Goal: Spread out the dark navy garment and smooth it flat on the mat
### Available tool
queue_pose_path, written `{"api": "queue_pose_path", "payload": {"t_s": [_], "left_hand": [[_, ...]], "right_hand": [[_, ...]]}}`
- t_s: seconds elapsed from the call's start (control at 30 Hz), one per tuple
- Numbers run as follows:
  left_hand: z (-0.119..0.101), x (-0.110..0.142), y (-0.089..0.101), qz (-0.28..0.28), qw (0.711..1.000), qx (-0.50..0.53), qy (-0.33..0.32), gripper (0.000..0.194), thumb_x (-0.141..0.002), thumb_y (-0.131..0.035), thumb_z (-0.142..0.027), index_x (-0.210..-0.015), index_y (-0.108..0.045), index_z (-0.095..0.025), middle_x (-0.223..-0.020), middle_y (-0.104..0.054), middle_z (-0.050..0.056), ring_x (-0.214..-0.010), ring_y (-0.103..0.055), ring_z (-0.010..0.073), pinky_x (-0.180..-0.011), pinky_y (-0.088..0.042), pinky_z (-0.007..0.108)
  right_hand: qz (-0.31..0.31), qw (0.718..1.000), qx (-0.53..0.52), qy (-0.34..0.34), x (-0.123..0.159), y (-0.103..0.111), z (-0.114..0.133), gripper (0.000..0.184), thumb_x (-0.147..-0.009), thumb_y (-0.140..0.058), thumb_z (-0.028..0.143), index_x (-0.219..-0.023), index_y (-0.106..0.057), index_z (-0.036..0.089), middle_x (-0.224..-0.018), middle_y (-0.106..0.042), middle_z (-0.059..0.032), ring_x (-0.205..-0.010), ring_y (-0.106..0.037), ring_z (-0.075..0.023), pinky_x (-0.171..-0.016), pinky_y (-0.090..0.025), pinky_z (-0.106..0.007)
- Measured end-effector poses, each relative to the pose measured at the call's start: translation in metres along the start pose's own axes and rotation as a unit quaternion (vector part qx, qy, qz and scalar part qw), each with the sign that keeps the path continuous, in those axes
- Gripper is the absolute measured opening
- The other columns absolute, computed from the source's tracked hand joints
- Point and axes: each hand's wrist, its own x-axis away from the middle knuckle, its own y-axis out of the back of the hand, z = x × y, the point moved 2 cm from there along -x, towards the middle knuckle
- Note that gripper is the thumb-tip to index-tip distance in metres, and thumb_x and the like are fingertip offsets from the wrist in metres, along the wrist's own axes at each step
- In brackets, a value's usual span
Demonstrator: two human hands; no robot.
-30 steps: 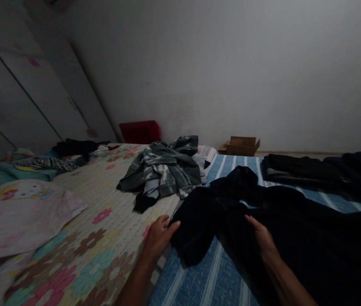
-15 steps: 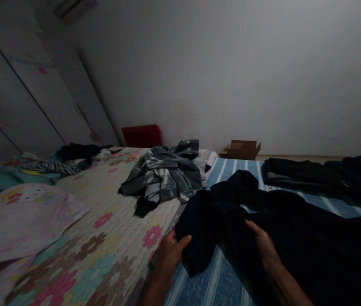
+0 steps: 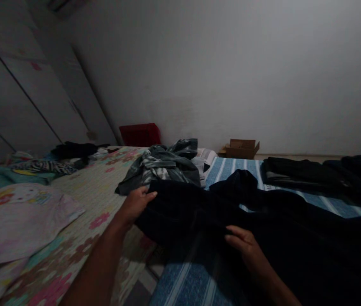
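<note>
Nearest to you, your two forearms reach in from the near edge over a blue striped cloth [image 3: 179, 280] on the right and a floral bedspread [image 3: 99, 244] on the left. Your right hand [image 3: 244, 244] has its thumb and fingers closed on the near edge of a dark navy garment [image 3: 180, 208], around the middle of the scene. Your left hand [image 3: 137, 202], a little farther off and to the left, grips the garment's left end between thumb and fingers — that end is drawn out over the border between bedspread and striped cloth. The rest of the garment spreads away to the right across the striped cloth, its folds too dark to make out clearly.

Well to your left, a pale pink top [image 3: 27, 229] with a cartoon print lies on the bedspread, apart from your left hand. Beyond it you have a teal garment [image 3: 8, 176], a zebra-striped piece [image 3: 45, 166] and some black clothing [image 3: 75, 149].

Just past the garment's left end sits a crumpled grey-and-white patterned garment [image 3: 167, 168], partly hidden by the navy cloth. Far right, a folded dark stack [image 3: 298, 170] rests on the striped cloth.

Farthest from you, a red object [image 3: 140, 134] and an open cardboard box [image 3: 242, 148] stand near the pale wall [image 3: 231, 76] — with a white wardrobe [image 3: 30, 93] rising at the far left.
</note>
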Motion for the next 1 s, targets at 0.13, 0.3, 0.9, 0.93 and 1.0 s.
{"api": "queue_pose_path", "payload": {"t_s": [0.13,0.3,0.9,0.93,1.0], "left_hand": [[0.008,-0.051,0.024,0.051,0.962,-0.263,-0.047,0.019,-0.066,-0.056,-0.035,-0.054,-0.050,-0.021,-0.053,-0.054,-0.003,-0.060,-0.057,0.0174,-0.052,-0.037,0.024],[0.041,-0.072,0.006,0.060,0.941,-0.331,-0.047,0.013,-0.067,-0.054,-0.025,-0.055,-0.051,-0.021,-0.062,-0.061,0.001,-0.067,-0.061,0.0207,-0.055,-0.040,0.025],[0.052,-0.076,-0.005,0.063,0.896,-0.434,-0.070,0.028,-0.076,-0.051,-0.023,-0.100,-0.064,-0.016,-0.105,-0.068,0.014,-0.098,-0.062,0.0297,-0.078,-0.046,0.034],[0.050,-0.076,-0.002,0.059,0.897,-0.432,-0.072,0.028,-0.075,-0.052,-0.023,-0.099,-0.065,-0.017,-0.103,-0.068,0.012,-0.097,-0.063,0.0285,-0.078,-0.046,0.032],[0.044,-0.078,0.005,0.055,0.899,-0.428,-0.077,0.027,-0.074,-0.054,-0.023,-0.099,-0.064,-0.020,-0.099,-0.069,0.008,-0.095,-0.063,0.0261,-0.077,-0.045,0.030]], "right_hand": [[0.110,0.940,0.297,0.124,0.010,-0.026,-0.006,0.022,-0.079,-0.052,0.029,-0.088,-0.070,0.019,-0.087,-0.067,-0.0038,-0.084,-0.060,-0.0196,-0.075,-0.045,-0.030],[0.176,0.861,0.446,0.171,0.017,-0.037,-0.028,0.024,-0.077,-0.062,0.037,-0.096,-0.069,0.023,-0.123,-0.059,-0.0065,-0.116,-0.049,-0.0254,-0.099,-0.036,-0.038],[0.169,0.844,0.465,0.205,0.019,-0.033,-0.032,0.025,-0.081,-0.058,0.034,-0.100,-0.069,0.023,-0.128,-0.057,-0.0099,-0.123,-0.047,-0.0269,-0.104,-0.035,-0.043],[0.169,0.846,0.462,0.205,0.019,-0.033,-0.032,0.025,-0.081,-0.058,0.034,-0.101,-0.068,0.023,-0.128,-0.057,-0.0100,-0.123,-0.047,-0.0269,-0.104,-0.035,-0.043],[0.168,0.849,0.457,0.208,0.019,-0.032,-0.032,0.026,-0.081,-0.058,0.033,-0.103,-0.068,0.022,-0.128,-0.057,-0.0101,-0.122,-0.047,-0.0272,-0.104,-0.035,-0.043]]}}
